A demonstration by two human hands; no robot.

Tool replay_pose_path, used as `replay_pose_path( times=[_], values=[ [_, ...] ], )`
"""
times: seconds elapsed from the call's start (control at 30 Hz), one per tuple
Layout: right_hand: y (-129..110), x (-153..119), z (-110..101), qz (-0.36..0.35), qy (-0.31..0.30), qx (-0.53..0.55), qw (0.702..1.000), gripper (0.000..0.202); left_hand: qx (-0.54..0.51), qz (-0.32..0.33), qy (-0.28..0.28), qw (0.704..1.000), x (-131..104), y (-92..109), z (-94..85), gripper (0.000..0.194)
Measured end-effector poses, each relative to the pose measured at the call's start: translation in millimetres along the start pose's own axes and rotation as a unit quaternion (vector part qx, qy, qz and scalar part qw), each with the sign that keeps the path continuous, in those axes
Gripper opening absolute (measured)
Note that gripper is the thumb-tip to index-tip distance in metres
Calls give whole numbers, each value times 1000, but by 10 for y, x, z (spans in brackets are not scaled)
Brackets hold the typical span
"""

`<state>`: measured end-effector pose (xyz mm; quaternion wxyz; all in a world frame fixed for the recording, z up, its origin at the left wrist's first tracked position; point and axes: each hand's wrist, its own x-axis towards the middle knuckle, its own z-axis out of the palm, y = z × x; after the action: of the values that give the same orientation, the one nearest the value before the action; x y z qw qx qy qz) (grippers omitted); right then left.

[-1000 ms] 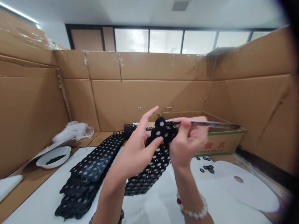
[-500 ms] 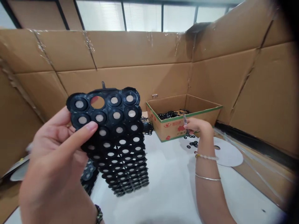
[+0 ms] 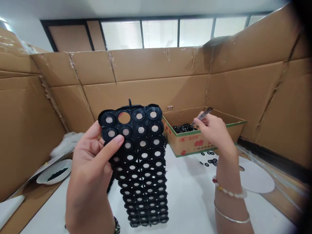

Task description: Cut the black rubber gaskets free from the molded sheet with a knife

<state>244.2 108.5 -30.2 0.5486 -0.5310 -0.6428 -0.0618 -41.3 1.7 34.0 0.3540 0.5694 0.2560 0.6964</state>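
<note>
My left hand pinches the upper left of a black rubber sheet between thumb and fingers. The sheet hangs down over the table, made up of rows of joined rings with pale centres. One cell in its top row is an open round hole. Over the near rim of a cardboard box, my right hand is closed on slim grey tweezers. Their tips are hidden by the hand. Small black rings lie heaped inside the box, just left of my right fingers.
Loose black rings are scattered on the white table before the box. A white disc with a centre hole lies at right. At left stands a white bowl with dark contents. Cardboard walls surround the table.
My right hand has risen from in front of the box to over its near rim, and the tweezers have tilted. The view has shifted; my left hand still holds the sheet.
</note>
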Motion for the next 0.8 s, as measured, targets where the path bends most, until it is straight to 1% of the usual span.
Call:
replay_pose_path(
  times=[0.03,0.07,0.1,0.17,0.23,0.33,0.4,0.5,0.57,0.7,0.8],
  values=[
    [-230,-22,10,-15,10,33,999,21,3,2,1,1000,-9,6,-3,29],
    [-458,-54,25,-47,29,126,990,20,5,5,-1,1000,-18,9,-9,27],
    [-672,-94,42,-83,44,218,971,18,8,7,-4,1000,-26,11,-16,25],
    [-1012,-185,71,-141,67,354,922,13,15,13,-8,1000,-40,8,-33,24],
    [-1205,-264,91,-167,80,428,885,11,23,13,-12,1000,-49,-1,-47,23],
    [-1278,-321,125,-162,79,480,858,10,14,11,-22,1000,-41,-25,-61,24],
    [-1266,-321,152,-145,75,507,846,9,-6,1,-25,1000,-18,-50,-70,31],
    [-1258,-311,171,-114,89,530,836,9,-45,-29,-29,998,32,-90,-84,44],
    [-1273,-318,159,-105,102,537,831,9,-67,-50,-31,996,66,-109,-86,51],
    [-1315,-361,114,-122,95,549,822,8,-84,-81,-4,993,112,-126,-70,62],
    [-1335,-387,115,-143,68,553,818,9,-81,-79,10,994,130,-139,-65,65]
  ],
)
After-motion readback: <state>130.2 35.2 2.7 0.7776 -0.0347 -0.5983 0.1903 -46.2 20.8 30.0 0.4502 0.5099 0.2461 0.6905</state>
